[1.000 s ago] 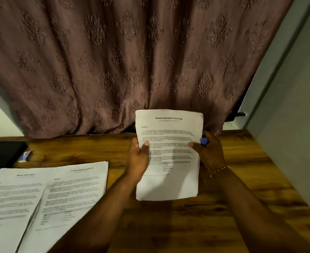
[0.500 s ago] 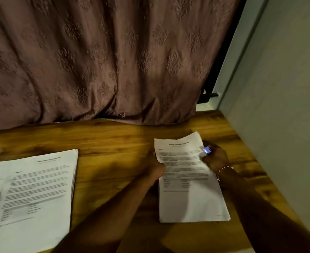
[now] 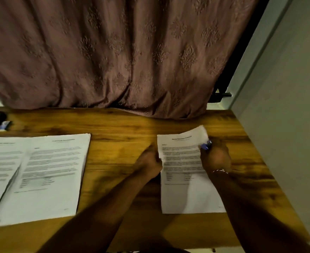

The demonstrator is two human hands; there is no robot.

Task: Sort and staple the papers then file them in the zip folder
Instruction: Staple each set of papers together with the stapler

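Wooden desk (image 3: 123, 128), frame right: left hand (image 3: 148, 161) pinches white printed sheets (image 3: 183, 161), right hand (image 3: 216, 157) grips blue stapler (image 3: 206, 144) at their corner; stapling seemingly underway, filing left.

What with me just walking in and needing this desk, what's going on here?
A person is stapling papers at the wooden desk. Their left hand pinches the left edge of a printed paper set lying on the desk. Their right hand holds a small blue stapler at the set's raised top right corner. Two more paper stacks lie to the left. No zip folder is plainly in view.
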